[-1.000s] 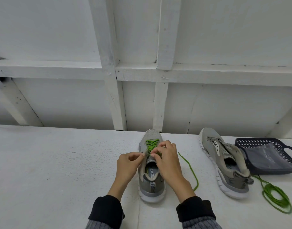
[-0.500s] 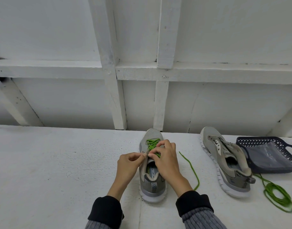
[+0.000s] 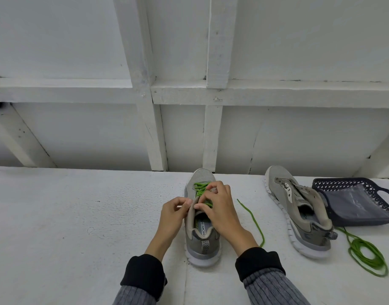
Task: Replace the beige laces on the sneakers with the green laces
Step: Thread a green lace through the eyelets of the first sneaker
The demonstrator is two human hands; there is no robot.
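A grey sneaker (image 3: 201,243) stands heel toward me on the white table, with a green lace (image 3: 199,188) threaded through its front eyelets. My left hand (image 3: 174,213) pinches the sneaker's left eyelet edge. My right hand (image 3: 220,208) lies over the tongue, fingers curled round the green lace. A loose end of this lace (image 3: 254,221) trails on the table to the right. A second grey sneaker (image 3: 299,213) with no lace lies tilted further right. A coiled green lace (image 3: 367,255) rests beside its heel.
A dark blue plastic basket (image 3: 354,202) lies tipped on its side at the far right, behind the second sneaker. A white wall with wooden framing (image 3: 153,133) rises right behind the table's back edge.
My hands have stayed on the sneaker's eyelets with only small finger shifts. The view has drifted slightly.
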